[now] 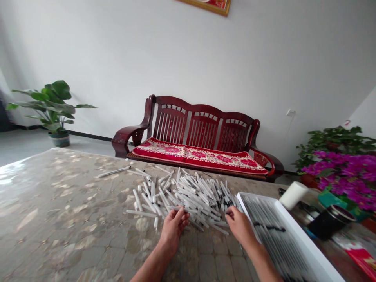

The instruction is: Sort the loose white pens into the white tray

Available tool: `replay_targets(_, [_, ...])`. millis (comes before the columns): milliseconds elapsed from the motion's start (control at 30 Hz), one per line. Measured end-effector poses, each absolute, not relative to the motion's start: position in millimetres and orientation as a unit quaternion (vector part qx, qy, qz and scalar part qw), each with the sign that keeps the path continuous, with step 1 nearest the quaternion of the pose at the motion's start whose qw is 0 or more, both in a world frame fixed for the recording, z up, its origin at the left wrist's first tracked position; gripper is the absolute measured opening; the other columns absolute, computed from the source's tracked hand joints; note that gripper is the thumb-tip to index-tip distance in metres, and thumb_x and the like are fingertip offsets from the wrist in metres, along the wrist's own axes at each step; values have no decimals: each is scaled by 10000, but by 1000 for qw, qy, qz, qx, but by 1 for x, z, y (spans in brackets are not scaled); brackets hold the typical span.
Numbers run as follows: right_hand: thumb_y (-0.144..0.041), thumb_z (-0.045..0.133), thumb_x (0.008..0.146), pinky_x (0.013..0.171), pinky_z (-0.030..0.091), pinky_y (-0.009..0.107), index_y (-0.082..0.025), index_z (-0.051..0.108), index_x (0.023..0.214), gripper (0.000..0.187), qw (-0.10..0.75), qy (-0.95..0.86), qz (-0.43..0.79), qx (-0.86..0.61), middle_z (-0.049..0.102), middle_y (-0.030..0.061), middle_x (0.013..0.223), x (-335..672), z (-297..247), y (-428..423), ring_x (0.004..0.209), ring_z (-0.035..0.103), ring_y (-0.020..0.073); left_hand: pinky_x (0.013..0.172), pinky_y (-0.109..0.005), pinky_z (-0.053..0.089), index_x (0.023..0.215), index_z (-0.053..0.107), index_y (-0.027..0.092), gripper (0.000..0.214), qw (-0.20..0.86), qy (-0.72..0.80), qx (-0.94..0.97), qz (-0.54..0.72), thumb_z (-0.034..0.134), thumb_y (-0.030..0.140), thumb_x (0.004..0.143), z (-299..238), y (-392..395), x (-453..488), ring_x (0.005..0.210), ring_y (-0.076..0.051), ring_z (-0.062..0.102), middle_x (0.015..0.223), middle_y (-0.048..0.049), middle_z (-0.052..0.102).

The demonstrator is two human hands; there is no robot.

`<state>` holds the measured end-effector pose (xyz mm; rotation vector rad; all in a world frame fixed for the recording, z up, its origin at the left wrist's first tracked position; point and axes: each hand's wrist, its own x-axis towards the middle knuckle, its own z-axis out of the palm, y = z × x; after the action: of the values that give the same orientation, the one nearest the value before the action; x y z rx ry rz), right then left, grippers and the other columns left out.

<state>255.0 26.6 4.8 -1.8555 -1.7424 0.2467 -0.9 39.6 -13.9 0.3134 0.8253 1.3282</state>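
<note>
A loose heap of whitish, translucent pens point(190, 192), several with dark ends, lies spread over the table in front of me. At the near edge of the heap, my left hand point(173, 225) is closed, a pale pen point(175, 207) pinched between thumb and fingers. My right hand point(239, 225) reaches the heap's right side with its fingers curled together; what they grip, if anything, is hidden. Just right of that hand stands a shallow white box point(308, 243), holding rows of clear-bodied pens point(276, 227) with dark parts across the middle.
The table point(73, 219) has a patterned cover. To the right are a white roll point(293, 195), a black cup point(330, 222), a red packet point(364, 260) and purple flowers point(343, 172). A wooden bench point(202, 129) stands beyond the table, and a potted plant point(58, 109) at the left.
</note>
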Motion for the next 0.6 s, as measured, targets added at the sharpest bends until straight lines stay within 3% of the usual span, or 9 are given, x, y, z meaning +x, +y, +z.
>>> replay_targets(200, [-314, 556, 770, 590, 546, 297, -206, 700, 908, 227, 448, -612, 273, -592, 730, 62, 853, 196, 10, 19, 692, 681, 212, 566, -189, 557, 718, 595, 169, 311, 707, 361, 143, 591, 866, 308, 652, -11, 38, 1, 646, -130, 697, 639, 12, 647])
replay_targets(400, [-322, 636, 736, 586, 552, 292, -202, 674, 871, 185, 487, -572, 311, -583, 714, 48, 764, 162, 4, 21, 688, 684, 220, 567, -190, 572, 778, 616, 156, 189, 711, 358, 121, 592, 799, 180, 740, -8, 40, 1, 624, -118, 699, 670, 2, 664])
replay_targets(600, [-332, 666, 740, 595, 540, 280, -199, 674, 797, 145, 487, -572, 298, -589, 708, 31, 698, 155, 2, 22, 647, 675, 207, 575, -195, 574, 738, 612, 158, 220, 718, 349, 128, 589, 827, 190, 707, -6, 38, 2, 619, -122, 698, 644, 12, 652])
